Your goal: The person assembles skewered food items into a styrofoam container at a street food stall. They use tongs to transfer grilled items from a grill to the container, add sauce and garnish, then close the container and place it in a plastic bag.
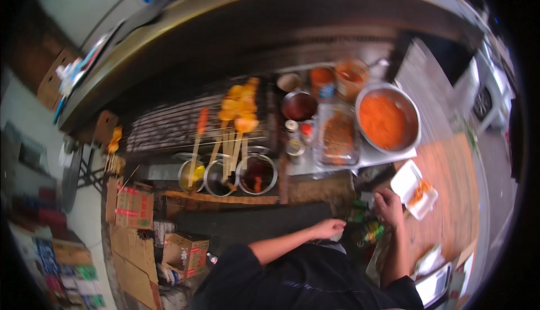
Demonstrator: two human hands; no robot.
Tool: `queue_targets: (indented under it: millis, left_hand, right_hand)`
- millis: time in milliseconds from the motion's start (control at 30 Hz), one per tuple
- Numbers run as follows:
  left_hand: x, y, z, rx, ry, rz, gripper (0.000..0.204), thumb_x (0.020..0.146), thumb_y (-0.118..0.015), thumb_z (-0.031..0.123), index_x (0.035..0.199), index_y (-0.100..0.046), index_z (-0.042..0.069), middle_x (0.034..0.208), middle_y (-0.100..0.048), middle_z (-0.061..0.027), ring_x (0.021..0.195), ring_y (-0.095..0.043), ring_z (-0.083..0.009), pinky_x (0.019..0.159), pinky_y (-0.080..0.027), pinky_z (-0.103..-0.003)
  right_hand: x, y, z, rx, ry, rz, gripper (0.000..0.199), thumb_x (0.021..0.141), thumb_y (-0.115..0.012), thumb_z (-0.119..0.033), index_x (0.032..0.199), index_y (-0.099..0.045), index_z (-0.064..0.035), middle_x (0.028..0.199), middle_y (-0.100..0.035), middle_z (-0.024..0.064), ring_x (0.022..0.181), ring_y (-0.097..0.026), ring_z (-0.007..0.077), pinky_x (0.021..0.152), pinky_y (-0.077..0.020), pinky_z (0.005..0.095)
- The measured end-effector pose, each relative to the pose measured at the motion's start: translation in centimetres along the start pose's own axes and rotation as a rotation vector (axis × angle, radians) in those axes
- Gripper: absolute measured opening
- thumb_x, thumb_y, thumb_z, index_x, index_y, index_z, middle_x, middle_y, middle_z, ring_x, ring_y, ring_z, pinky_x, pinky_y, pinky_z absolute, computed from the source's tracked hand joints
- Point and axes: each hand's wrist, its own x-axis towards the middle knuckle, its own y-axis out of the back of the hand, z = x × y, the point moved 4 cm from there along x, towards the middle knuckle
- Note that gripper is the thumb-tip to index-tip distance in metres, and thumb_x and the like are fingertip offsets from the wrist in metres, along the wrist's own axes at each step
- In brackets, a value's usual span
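Note:
My left hand [328, 229] reaches across in front of my dark top, fingers curled together; something pale shows just under the fingertips, too blurred to name. My right hand [389, 207] is closed in a fist, and whatever it may hold is hidden. Close beside that fist, an open white takeaway box [400, 182] holds some orange shredded food [421, 191]. Beyond both hands, meat skewers [240, 107] lie on the grill [163, 121], their wooden sticks pointing toward me. A long brush [201, 121] with an orange end stands in one of the metal pots [190, 176].
Right of the grill are a steel bowl of orange shreds [388, 121], a clear tray [339, 135], sauce jars [351, 76] and shakers [292, 133]. A wooden board [453, 197] lies at right with a phone-like screen [436, 287]. Cardboard boxes [185, 254] stand lower left.

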Motion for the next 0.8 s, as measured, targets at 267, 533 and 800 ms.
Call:
queue_targets:
  millis: [267, 533, 800]
  left_hand:
    - [-22.2, 14.7, 1.8, -0.336, -0.140, 0.296, 0.048, 0.103, -0.055, 0.021, 0.147, -0.042, 0.006, 0.132, -0.060, -0.0096, 0.117, -0.058, -0.0161, 0.100, -0.046, -0.031]
    - [-30.4, 18.6, 3.1, -0.396, -0.322, 0.571, 0.047, 0.102, -0.053, 0.017, 0.146, -0.042, 0.004, 0.131, -0.060, -0.0086, 0.119, -0.057, -0.0172, 0.102, -0.046, -0.032]
    - [-34.4, 16.9, 0.5, -0.553, -0.300, 0.839, 0.044, 0.102, -0.052, 0.011, 0.145, -0.042, 0.003, 0.130, -0.060, -0.0105, 0.118, -0.058, -0.0176, 0.103, -0.045, -0.032]
  right_hand:
    - [-3.6, -8.4, -47.4, -0.026, 1.269, -0.326, 0.019, 0.094, -0.063, -0.013, 0.106, -0.068, 0.0005, 0.074, -0.064, 0.0050, 0.058, -0.060, 0.0128, 0.057, -0.0498, 0.0285]
    - [-1.1, -27.7, -74.7, -0.293, 1.471, -0.324, 0.026, 0.095, -0.057, -0.023, 0.101, -0.069, -0.0004, 0.073, -0.071, 0.0099, 0.069, -0.072, 0.0156, 0.069, -0.0571, 0.0311]
    - [1.6, -48.1, -87.3, -0.715, 1.070, -0.115, 0.025, 0.081, -0.063, -0.020, 0.102, -0.076, -0.0142, 0.099, -0.074, 0.0088, 0.092, -0.071, 0.0226, 0.081, -0.0545, 0.0426]
